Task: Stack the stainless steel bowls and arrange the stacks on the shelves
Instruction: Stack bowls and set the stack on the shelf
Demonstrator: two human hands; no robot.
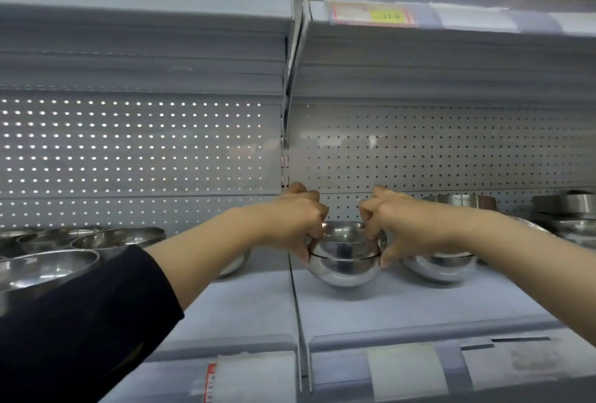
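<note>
Bowls half sorted: our left hand (pixel 295 218) and right hand (pixel 398 225) pinch a steel bowl stack (pixel 345 256) between fingertips; loose bowls (pixel 51 262) beyond them remain.

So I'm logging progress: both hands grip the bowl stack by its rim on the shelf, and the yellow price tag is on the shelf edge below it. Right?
Not quite. In the head view both hands, left and right, do grip the bowl stack by its rim on the shelf, but the yellow price tag is on the shelf edge above it.
</note>
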